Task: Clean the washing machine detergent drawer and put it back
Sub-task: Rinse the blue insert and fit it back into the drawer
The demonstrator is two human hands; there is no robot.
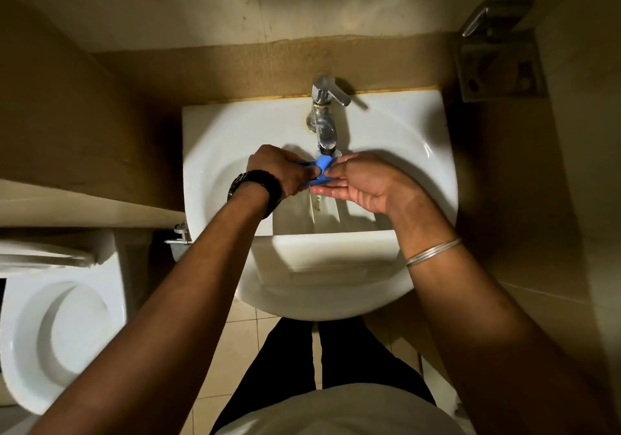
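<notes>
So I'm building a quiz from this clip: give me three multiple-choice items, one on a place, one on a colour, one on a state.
1. Where does the white drawer lie?
A. in the sink
B. on the floor
C. on the toilet

2. What colour is the small part held under the tap?
A. red
B. blue
C. green

3. How many hands hold that part?
A. none
B. one
C. both

Answers: 1 A, it rests in the sink. 2 B, it shows blue. 3 C, the left hand and right hand both grip it.

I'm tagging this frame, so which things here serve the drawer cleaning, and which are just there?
In use: blue insert, left hand, right hand, tap, white drawer, sink.
Idle: toilet, wall bracket.
</notes>
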